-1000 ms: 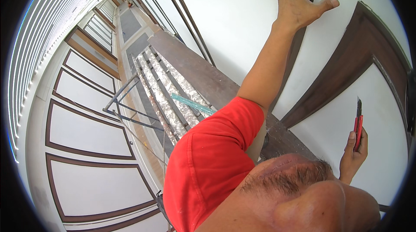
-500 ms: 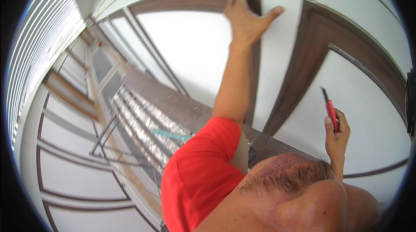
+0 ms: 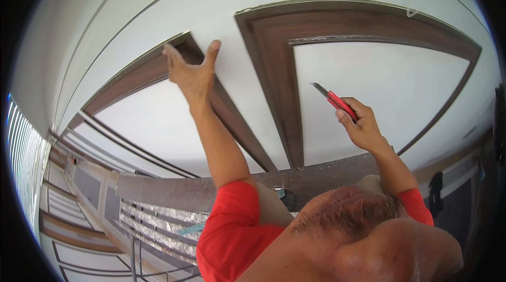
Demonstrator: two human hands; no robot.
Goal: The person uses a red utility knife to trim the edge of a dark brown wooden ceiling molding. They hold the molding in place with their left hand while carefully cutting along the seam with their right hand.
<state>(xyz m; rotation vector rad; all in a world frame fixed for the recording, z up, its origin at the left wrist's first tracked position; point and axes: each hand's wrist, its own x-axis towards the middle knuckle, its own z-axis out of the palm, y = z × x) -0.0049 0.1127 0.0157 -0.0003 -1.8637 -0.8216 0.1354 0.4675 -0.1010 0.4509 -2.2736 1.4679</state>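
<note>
My left hand (image 3: pixel 194 79) is raised to the wall with fingers and thumb spread. Its fingers lie at the top corner of the left brown frame moulding (image 3: pixel 226 108), and the thumb reaches over the pale wall strip beside it. In my right hand (image 3: pixel 366 130) is a red utility knife (image 3: pixel 342 105), its dark blade out and pointing up and left. The blade is in front of the white panel (image 3: pixel 379 76) inside the right brown frame moulding (image 3: pixel 274 34); whether it touches cannot be told. Thin pale ragged edging runs along that moulding's borders.
A speckled brown plank (image 3: pixel 174 192) runs along the wall below my arms. Beyond it are silvery slats (image 3: pixel 158 224) with a teal strip (image 3: pixel 192 228) and grey metal bars (image 3: pixel 138 261). A small pale strip (image 3: pixel 411 13) hangs from the right moulding's top edge.
The view has swung right, bringing more of the right moulding into sight. My left hand remains by the left moulding's corner. The knife in my right hand now tilts further left.
</note>
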